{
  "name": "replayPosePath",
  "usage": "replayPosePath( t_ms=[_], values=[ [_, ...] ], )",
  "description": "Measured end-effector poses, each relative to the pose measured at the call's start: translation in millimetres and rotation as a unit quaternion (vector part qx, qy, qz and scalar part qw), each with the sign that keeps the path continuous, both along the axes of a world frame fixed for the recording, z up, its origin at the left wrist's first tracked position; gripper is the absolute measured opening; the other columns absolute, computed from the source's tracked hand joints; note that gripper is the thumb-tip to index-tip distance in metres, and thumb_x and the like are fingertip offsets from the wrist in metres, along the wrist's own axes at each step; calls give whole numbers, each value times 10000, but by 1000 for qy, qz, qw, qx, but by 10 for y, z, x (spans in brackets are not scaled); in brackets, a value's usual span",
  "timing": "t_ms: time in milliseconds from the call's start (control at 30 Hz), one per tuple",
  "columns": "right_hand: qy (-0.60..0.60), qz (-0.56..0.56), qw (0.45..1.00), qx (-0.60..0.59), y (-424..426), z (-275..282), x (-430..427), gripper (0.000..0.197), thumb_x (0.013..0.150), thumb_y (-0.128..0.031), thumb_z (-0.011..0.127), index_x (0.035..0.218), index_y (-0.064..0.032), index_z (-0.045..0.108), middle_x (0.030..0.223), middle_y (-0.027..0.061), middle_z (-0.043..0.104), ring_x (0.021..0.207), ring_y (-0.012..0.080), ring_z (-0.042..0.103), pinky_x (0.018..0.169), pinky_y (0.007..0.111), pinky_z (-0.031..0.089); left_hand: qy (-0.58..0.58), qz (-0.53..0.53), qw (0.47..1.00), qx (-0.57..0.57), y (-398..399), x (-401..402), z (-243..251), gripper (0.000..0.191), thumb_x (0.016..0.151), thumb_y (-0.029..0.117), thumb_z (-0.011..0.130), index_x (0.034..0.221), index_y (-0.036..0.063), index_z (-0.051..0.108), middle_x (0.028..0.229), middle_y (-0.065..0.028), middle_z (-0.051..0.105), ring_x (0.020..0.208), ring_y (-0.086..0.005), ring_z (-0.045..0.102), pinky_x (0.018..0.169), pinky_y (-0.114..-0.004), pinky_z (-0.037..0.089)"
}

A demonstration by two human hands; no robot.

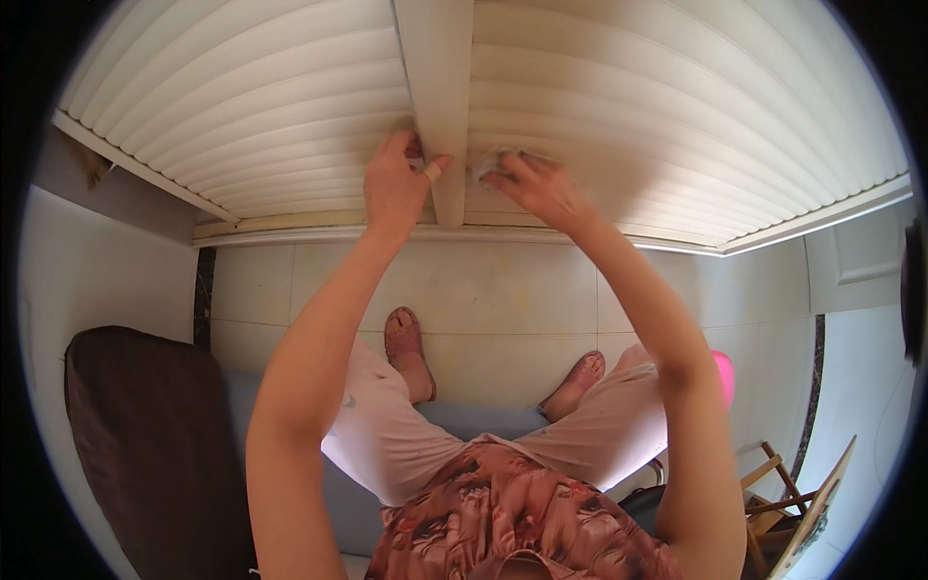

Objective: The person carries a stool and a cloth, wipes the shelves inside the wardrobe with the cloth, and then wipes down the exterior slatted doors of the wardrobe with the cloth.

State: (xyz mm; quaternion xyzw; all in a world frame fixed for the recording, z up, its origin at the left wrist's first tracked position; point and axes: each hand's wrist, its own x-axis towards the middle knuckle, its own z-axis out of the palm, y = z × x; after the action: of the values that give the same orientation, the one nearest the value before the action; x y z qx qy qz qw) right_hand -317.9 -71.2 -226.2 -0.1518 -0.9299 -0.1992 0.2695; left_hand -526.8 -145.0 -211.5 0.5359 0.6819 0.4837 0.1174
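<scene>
In front of me stands a cream louvered door panel (304, 123) with a vertical stile (438, 80) between two sets of slats. My left hand (397, 185) grips the edge of the stile, its fingers behind the left side and its thumb across the front. A band like a plaster wraps that thumb. Against the lower right slats (616, 109), my right hand (536, 185) pinches a crumpled, whitish, partly see-through wipe or cloth (493, 165). The fingers cover part of it, and its exact material is unclear.
Below the panel runs a cream bottom rail (326, 233) above the tiled floor (449, 283). A dark brown cushion-like thing (145, 435) stands at the left. At the right are a pink object (723, 377), partly hidden by my arm, and a folding wooden item (790, 500).
</scene>
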Motion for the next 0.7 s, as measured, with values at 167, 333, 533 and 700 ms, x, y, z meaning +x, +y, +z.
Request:
replayPosePath(
  t_ms=[167, 333, 533, 700],
  values=[
    [79, -35, 996, -10, -114, 362, -13, 332, 745, -79, 609, 1042, -220, 654, 931, -16, 549, 735, 140, 599, 529, 265, 507, 128, -12, 990, -54, 74, -99, -143, 363, 727, 245, 781, 927, -15, 626, 849, -119, 666, 758, -221, 642, 670, -324, 496],
    [17, -43, 999, 5, -110, 23, -110, 215, 778, -121, 602, 971, -208, 645, 933, -12, 531, 749, 133, 598, 521, 267, 504, 135, -43, 989, -50, 83, -69, -165, 391, 725, 301, 775, 886, -25, 630, 745, -153, 655, 690, -307, 631, 622, -386, 487],
    [68, -28, 996, -55, -31, 82, 441, 219, 779, -123, 594, 978, -195, 649, 930, 0, 540, 773, 137, 610, 604, 267, 519, 259, -41, 945, -196, -35, -61, 120, 442, 755, 390, 726, 867, -26, 627, 722, -172, 645, 703, -354, 629, 636, -424, 492],
    [86, -125, 984, -91, -66, 225, 1147, 305, 718, -65, 609, 988, -194, 665, 878, 10, 554, 727, 159, 622, 581, 282, 517, 359, -67, 901, -235, -14, -77, 200, 454, 799, 421, 666, 846, -29, 621, 744, -192, 643, 757, -368, 629, 645, -450, 491]
  ],
)
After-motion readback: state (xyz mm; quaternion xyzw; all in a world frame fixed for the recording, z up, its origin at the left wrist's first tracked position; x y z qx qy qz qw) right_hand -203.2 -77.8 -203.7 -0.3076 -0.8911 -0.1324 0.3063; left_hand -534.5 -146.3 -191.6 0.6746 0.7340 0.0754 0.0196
